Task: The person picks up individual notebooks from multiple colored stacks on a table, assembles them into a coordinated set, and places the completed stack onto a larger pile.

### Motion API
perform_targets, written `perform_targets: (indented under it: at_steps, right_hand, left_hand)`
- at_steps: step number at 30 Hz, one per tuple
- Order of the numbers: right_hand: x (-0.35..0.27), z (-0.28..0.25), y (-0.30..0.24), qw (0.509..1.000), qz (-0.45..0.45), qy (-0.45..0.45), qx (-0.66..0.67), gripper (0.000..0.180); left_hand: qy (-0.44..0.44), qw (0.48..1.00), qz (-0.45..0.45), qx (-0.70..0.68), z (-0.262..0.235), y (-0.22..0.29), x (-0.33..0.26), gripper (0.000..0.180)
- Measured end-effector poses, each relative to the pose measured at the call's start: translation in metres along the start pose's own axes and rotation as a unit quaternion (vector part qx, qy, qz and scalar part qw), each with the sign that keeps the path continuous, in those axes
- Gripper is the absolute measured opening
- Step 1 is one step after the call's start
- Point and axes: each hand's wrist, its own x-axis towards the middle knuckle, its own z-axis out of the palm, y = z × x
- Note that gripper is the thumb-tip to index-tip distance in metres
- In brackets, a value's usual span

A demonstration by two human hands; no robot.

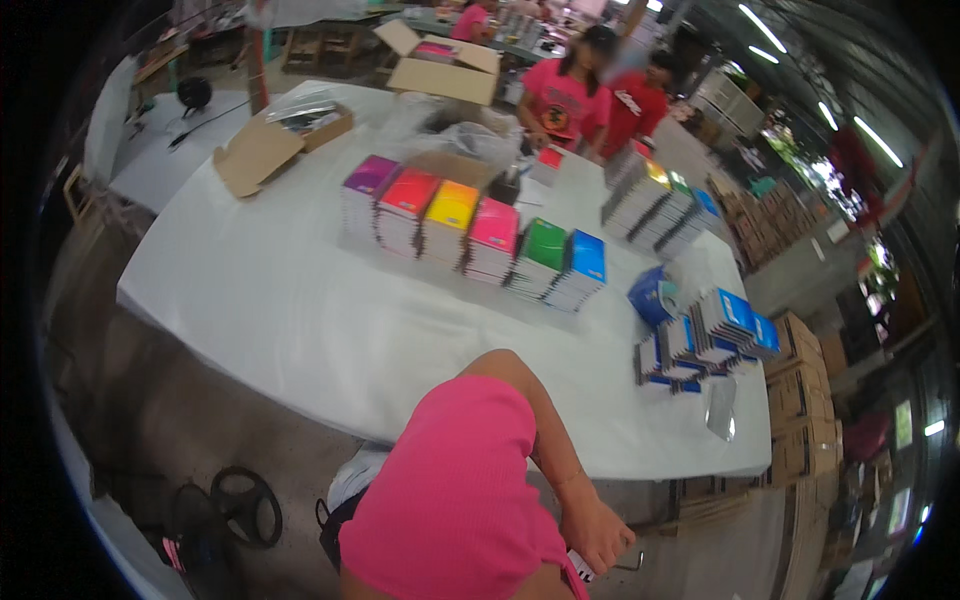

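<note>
My left arm in a pink sleeve reaches up over the near table edge, bends at the elbow and comes back down to the right. My left hand (595, 535) is low, just off the table, with its fingers curled. Beneath its fingers shows a small white piece with dark marks (579, 567), beside pink cloth; what the hand grips is hidden. A thin bent metal rod (632, 564) is next to the fingertips. My right hand is out of sight. Ahead stands a row of notebook stacks: purple (371, 178), red, yellow (451, 207), pink, green and blue (587, 256).
On the white table (260, 300) are blue notebook stacks (712, 335), a blue bag (652, 297), more stacks (655, 205) and an opened carton (262, 150). Two people stand across the table. Brown cartons (800, 400) are piled at right; a black wheel (246, 507) is at lower left.
</note>
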Motion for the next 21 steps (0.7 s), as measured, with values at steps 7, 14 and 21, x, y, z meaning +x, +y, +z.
perform_targets:
  at_steps: [7,14,21]
  right_hand:
    - [-0.041,-0.046,-0.013,0.997,-0.036,0.059,0.017,0.083]
    - [-0.072,-0.076,-0.015,0.993,-0.052,0.103,0.025,0.079]
    - [-0.08,-0.086,-0.016,0.995,-0.045,0.093,0.01,0.075]
  left_hand:
    - [-0.013,0.993,0.056,-0.107,0.061,-0.007,0.037,0.014]
    - [0.014,0.965,-0.199,-0.171,0.068,-0.01,0.047,0.061]
    - [-0.236,0.527,-0.581,-0.574,0.142,-0.072,-0.005,0.067]
